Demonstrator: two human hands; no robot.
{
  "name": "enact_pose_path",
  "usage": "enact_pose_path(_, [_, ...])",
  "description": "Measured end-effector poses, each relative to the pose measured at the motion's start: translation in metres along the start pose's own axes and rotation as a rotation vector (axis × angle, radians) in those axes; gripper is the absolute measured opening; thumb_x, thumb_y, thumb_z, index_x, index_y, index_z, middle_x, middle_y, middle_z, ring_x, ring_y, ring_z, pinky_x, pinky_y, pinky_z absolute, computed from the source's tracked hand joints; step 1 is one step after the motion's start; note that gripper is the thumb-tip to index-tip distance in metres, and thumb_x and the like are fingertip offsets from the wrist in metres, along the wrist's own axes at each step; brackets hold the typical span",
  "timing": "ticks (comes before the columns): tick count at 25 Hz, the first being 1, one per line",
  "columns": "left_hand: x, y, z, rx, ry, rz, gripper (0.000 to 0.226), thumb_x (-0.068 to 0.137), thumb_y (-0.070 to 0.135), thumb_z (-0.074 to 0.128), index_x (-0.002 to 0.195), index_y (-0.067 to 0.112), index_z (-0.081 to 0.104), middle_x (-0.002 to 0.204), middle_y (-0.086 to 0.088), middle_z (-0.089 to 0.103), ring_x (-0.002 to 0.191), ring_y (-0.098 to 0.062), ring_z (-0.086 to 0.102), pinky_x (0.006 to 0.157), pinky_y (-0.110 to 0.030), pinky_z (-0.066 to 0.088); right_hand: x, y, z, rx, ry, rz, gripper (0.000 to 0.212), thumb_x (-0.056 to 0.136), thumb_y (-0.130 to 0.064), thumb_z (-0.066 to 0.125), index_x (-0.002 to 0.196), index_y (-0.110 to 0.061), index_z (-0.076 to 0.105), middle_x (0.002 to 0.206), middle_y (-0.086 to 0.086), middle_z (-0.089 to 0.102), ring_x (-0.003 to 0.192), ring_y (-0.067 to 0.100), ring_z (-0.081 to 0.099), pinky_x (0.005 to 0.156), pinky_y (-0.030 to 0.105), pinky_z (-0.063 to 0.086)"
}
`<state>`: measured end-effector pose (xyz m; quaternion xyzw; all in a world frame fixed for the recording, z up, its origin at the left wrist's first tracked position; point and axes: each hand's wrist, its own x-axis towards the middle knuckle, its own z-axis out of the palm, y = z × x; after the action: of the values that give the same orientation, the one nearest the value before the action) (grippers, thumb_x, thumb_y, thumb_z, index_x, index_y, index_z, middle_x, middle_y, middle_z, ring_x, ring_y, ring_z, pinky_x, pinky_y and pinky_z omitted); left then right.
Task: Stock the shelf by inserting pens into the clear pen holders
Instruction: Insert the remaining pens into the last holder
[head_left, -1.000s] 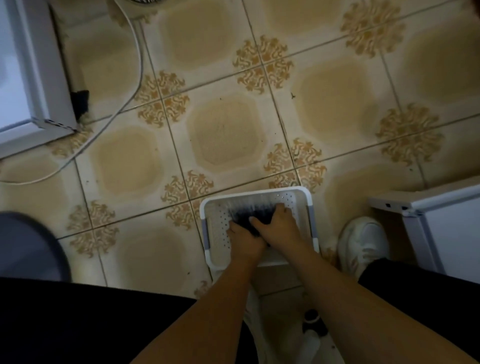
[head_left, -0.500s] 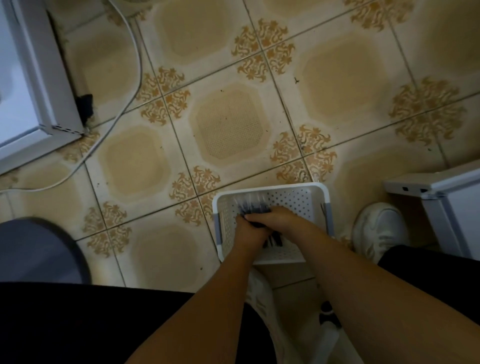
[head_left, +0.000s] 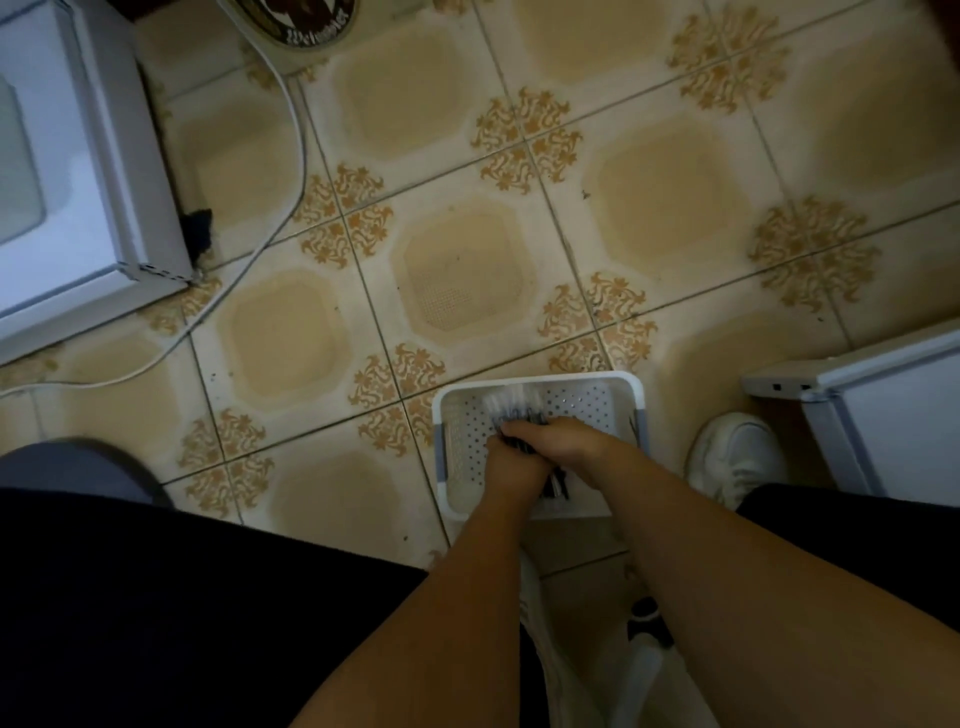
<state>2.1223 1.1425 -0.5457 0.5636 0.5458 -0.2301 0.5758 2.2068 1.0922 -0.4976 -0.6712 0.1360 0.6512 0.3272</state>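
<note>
One basket (head_left: 636, 410), one pen bundle (head_left: 514, 410), two hands, one shoe (head_left: 735, 457).

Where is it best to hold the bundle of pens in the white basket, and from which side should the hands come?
Grip the pens around the middle of the barrels, from above. They lie flat in the basket, whose walls block side access. The left hand and right hand are already closed around them; their exact contact is hidden.

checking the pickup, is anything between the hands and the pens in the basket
Nothing visible. Both the left hand and the right hand are already down inside the white basket, closed around the bundle of pens. The clear pen holders and the shelf are not in view.
</note>
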Motion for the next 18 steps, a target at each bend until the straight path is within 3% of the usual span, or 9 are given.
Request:
enact_pose_path(3, [-0.056, 0.046, -0.009, -0.056, -0.085, 0.075, 0.034, 0.103, 0.009, 0.044, 0.132, -0.008, 0.049, 0.128, -0.024, 0.058, 0.12, -0.038, 0.056, 0.083, -0.022, 0.046, -0.062, -0.024, -0.006, -0.075, 0.09, -0.058, 0.071, 0.084, -0.059, 0.066, 0.133, -0.007, 0.057, 0.126, 0.015, 0.062, 0.105, 0.029, 0.06, 0.091, 0.036, 0.049])
enact_pose_path(5, [-0.11, 0.084, -0.028, -0.073, -0.146, 0.215, 0.032, 0.1, 0.011, 0.053, 0.13, -0.001, 0.055, 0.123, -0.02, 0.064, 0.113, -0.033, 0.062, 0.081, -0.027, 0.051, -0.116, -0.044, -0.011, -0.106, 0.149, -0.14, 0.081, 0.077, -0.069, 0.065, 0.13, -0.009, 0.058, 0.122, 0.012, 0.064, 0.106, 0.028, 0.062, 0.098, 0.041, 0.051])
enact_pose_path(7, [-0.168, 0.12, -0.05, -0.178, -0.2, 0.382, 0.033, 0.09, 0.013, 0.067, 0.122, 0.007, 0.062, 0.111, -0.015, 0.071, 0.102, -0.03, 0.069, 0.083, -0.039, 0.059, -0.182, -0.064, -0.021, -0.16, 0.189, -0.288, 0.077, 0.082, -0.072, 0.057, 0.126, -0.01, 0.062, 0.119, 0.01, 0.066, 0.107, 0.026, 0.063, 0.099, 0.042, 0.052])
enact_pose_path(9, [-0.23, 0.154, -0.069, -0.205, -0.232, 0.566, 0.031, 0.083, 0.01, 0.072, 0.114, 0.011, 0.068, 0.103, -0.013, 0.074, 0.097, -0.027, 0.071, 0.084, -0.041, 0.059, -0.261, -0.077, -0.03, -0.165, 0.253, -0.471, 0.063, 0.092, -0.062, 0.051, 0.115, -0.007, 0.068, 0.112, 0.012, 0.07, 0.104, 0.025, 0.067, 0.099, 0.04, 0.052])
enact_pose_path(12, [-0.329, 0.196, -0.086, -0.219, -0.337, 0.806, 0.034, 0.078, 0.009, 0.074, 0.111, 0.01, 0.068, 0.096, -0.012, 0.074, 0.083, -0.022, 0.071, 0.072, -0.033, 0.057, -0.378, -0.078, -0.036, -0.125, 0.381, -0.739, 0.041, 0.097, -0.046, 0.055, 0.1, -0.01, 0.074, 0.102, 0.012, 0.075, 0.099, 0.024, 0.07, 0.096, 0.04, 0.054])
enact_pose_path(15, [-0.428, 0.219, -0.089, -0.226, -0.508, 1.026, 0.035, 0.082, 0.005, 0.073, 0.115, 0.005, 0.063, 0.086, -0.005, 0.069, 0.071, -0.014, 0.065, 0.065, -0.027, 0.053, -0.491, -0.056, -0.034, -0.126, 0.519, -0.97, 0.04, 0.099, -0.043, 0.054, 0.095, -0.01, 0.075, 0.094, 0.004, 0.077, 0.093, 0.019, 0.072, 0.09, 0.036, 0.057])
enact_pose_path(18, [-0.524, 0.225, -0.077, -0.246, -0.687, 1.232, 0.035, 0.082, 0.007, 0.071, 0.115, 0.006, 0.061, 0.084, -0.001, 0.069, 0.071, -0.014, 0.065, 0.062, -0.025, 0.053, -0.589, -0.016, -0.031, -0.048, 0.62, -1.149, 0.043, 0.101, -0.04, 0.05, 0.093, -0.004, 0.073, 0.087, 0.007, 0.075, 0.08, 0.018, 0.07, 0.079, 0.033, 0.058])
